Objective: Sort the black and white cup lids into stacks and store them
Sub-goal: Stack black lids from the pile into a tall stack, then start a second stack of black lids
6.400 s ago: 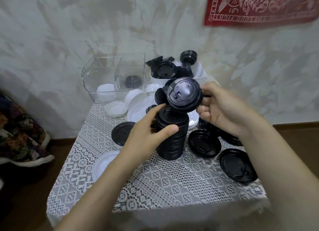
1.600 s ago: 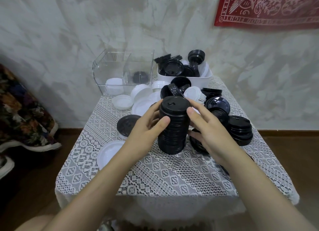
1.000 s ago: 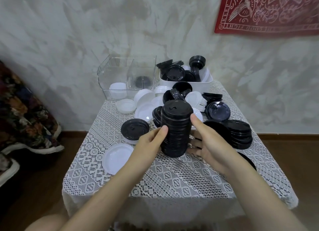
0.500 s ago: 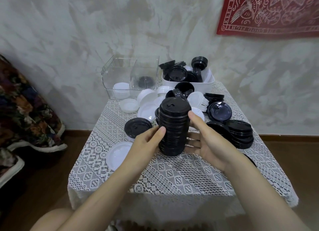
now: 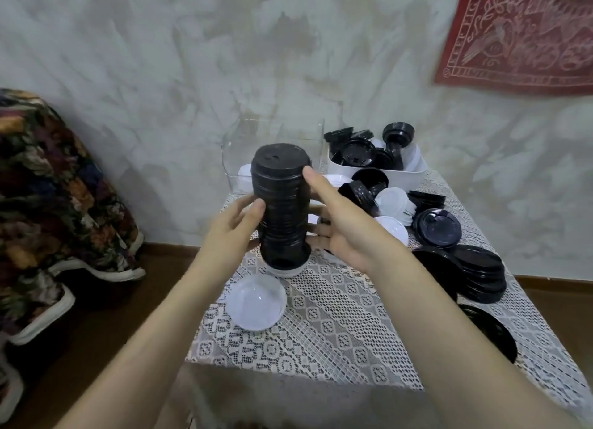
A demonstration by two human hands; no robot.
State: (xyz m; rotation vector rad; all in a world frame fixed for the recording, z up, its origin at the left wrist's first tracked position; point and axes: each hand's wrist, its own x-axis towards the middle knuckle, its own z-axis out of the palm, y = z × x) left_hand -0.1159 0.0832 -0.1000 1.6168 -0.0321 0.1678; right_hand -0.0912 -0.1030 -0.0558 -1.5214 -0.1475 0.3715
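Holding a tall stack of black lids [image 5: 282, 204] between two hands over the lace tablecloth [image 5: 337, 332], left of centre frame.

Nearest, a single white lid [image 5: 256, 303] lies on the lace. Above it the left hand [image 5: 237, 226] wraps thumb and fingers round the stack's side; the right hand [image 5: 346, 233] presses nearly straight fingers against the other side, index finger near the top rim. The stack tilts slightly. A short black stack [image 5: 481, 274] sits right. Farther back stand a clear bin [image 5: 272, 139] and a white tub [image 5: 378, 168] of black lids. The red hanging [image 5: 529, 34], upper right, shows border lettering, seemingly "KEEP FIGHT".
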